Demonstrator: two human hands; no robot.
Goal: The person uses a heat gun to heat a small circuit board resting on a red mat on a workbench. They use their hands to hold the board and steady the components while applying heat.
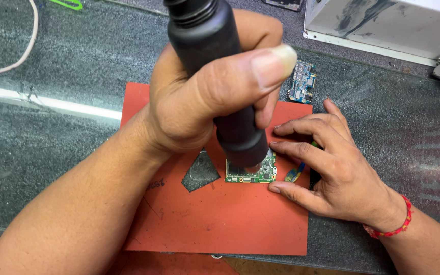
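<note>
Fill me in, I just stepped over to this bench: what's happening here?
A person grips a thick black cylindrical tool in the left hand, its tip down on a small green circuit board. The right hand rests flat beside the board, fingertips steadying its edge. The board lies on a red mat with a cut-out hole. A second, blue board sits beyond the mat.

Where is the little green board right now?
In the head view, the little green board lies mid-frame on the red mat, under the black tool in the left hand, beside the right hand's fingertips.
</note>
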